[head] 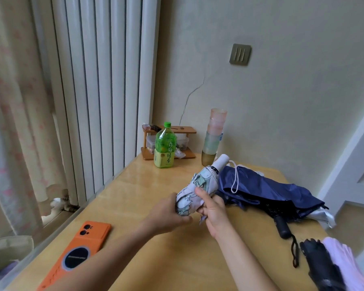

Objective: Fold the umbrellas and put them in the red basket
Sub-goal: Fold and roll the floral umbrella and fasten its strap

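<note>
Table: printed umbrella central, phone edgeward

Head view, forward-down, close over table

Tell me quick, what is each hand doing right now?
Left hand: closed, gripping the lower end of the patterned umbrella.
Right hand: closed, holding the same umbrella, with the thumb pressed on its fabric.

Your left hand, forearm stretched in from 7 o'clock, curls round the low end of the patterned umbrella. Your right hand, from 5 o'clock, grips it just beside, thumb up.
</note>
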